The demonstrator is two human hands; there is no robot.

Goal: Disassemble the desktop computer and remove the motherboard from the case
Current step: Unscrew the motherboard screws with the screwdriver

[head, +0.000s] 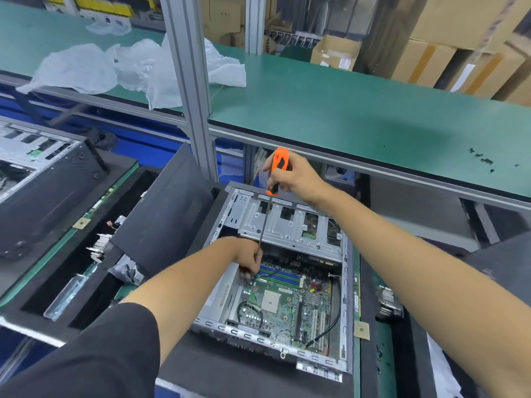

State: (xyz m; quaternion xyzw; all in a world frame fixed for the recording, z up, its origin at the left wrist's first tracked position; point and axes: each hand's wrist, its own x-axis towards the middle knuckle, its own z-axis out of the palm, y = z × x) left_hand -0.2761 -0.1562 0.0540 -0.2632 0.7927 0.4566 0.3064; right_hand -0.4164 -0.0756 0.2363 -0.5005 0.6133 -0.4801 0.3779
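An open metal computer case (349, 305) lies on the bench in front of me. Its green motherboard (287, 300) sits in the bottom, with blue memory slots near the top. My right hand (296, 176) grips the orange and black handle of a long screwdriver (277, 170). The thin shaft runs down to the board's upper left corner. My left hand (248, 257) reaches into the case there, fingers curled around the shaft's lower end. The tip is hidden behind those fingers. A silver drive cage (290, 225) spans the far end of the case.
A black side panel (163, 214) leans up left of the case. Another opened case (34, 156) lies at far left. Loose parts and small bags (126, 268) sit in black foam trays. Small black screws (482, 160) lie on the green shelf, plastic bags (129, 67) further left.
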